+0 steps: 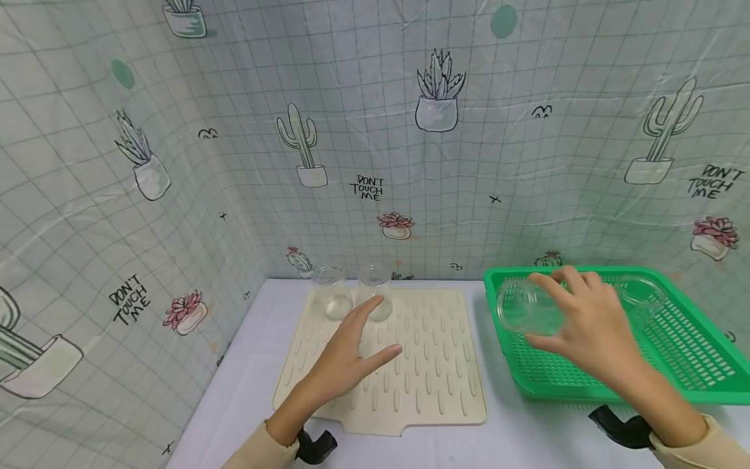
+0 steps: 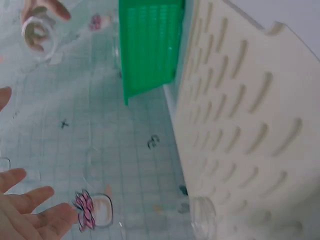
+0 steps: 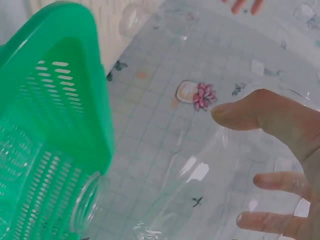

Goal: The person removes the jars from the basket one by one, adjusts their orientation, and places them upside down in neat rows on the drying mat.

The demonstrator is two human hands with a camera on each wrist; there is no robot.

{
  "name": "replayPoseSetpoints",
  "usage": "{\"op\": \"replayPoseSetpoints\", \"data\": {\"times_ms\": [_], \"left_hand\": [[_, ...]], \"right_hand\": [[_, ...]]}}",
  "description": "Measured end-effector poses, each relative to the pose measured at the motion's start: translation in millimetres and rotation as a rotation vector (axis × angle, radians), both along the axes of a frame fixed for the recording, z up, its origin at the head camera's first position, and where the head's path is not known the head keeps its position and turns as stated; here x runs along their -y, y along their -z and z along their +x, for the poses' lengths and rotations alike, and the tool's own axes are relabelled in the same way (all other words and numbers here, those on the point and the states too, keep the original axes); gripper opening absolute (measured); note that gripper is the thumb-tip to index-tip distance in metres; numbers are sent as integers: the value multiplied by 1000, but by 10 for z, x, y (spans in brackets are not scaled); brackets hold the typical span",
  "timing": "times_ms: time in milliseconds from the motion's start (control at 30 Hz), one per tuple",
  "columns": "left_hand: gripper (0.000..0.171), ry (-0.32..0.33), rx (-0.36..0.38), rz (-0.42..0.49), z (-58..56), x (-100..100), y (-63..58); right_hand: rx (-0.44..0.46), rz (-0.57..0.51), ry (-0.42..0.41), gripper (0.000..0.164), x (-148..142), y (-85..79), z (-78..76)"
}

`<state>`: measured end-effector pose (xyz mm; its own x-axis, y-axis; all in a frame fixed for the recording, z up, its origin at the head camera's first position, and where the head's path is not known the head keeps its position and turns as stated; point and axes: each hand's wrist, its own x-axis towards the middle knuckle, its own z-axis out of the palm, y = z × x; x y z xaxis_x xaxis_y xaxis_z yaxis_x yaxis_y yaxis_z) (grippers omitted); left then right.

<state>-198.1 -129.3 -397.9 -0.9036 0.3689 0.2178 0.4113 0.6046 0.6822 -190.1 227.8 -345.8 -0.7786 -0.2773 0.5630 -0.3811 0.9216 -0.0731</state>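
Observation:
My right hand [image 1: 592, 319] grips a clear cup [image 1: 521, 309], tilted on its side above the left part of a green basket [image 1: 586, 393]. In the right wrist view the thumb and fingers [image 3: 280, 185] curl round its see-through wall. Another clear cup [image 1: 641, 293] is inside the basket, partly hidden by the right hand. My left hand [image 1: 346, 355] hovers over a cream drying board [image 1: 433, 365], fingers extended, thumb apart, holding nothing. Two clear cups [image 1: 333, 296] stand side by side at the board's back left; the left fingertips overlap the nearer-right cup [image 1: 375, 280] in the head view.
A white tabletop [image 1: 234, 391] lies under the board and basket. Rows of raised ridges cover the board. Behind and at the left hangs a checked cloth [image 1: 363, 117] with cactus drawings. The basket's rim [image 1: 489, 286] rises to the right of the board.

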Motion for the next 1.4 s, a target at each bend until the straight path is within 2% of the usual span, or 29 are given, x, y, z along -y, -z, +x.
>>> {"op": "replayPoseSetpoints", "data": {"times_ms": [167,333,567,667,900,1033,1400], "left_hand": [[76,56,-6,109,-43,-196,-76],[76,106,-30,152,-75,-358,-129],[74,171,7,219,-79,-635,-174],[72,201,38,261,-48,-748,-250],[68,272,81,371,71,-921,-515],[67,282,104,402,86,-975,-555],[57,235,120,479,37,-1030,-507]], "right_hand": [[-42,53,-8,82,86,16,-6],[-55,93,-18,81,168,82,-9],[-81,85,-25,82,329,113,-15],[-96,85,-27,81,394,105,-18],[-144,86,-47,82,510,74,-14],[-174,90,-62,82,576,67,-13],[-215,106,-57,76,745,112,5]]}}
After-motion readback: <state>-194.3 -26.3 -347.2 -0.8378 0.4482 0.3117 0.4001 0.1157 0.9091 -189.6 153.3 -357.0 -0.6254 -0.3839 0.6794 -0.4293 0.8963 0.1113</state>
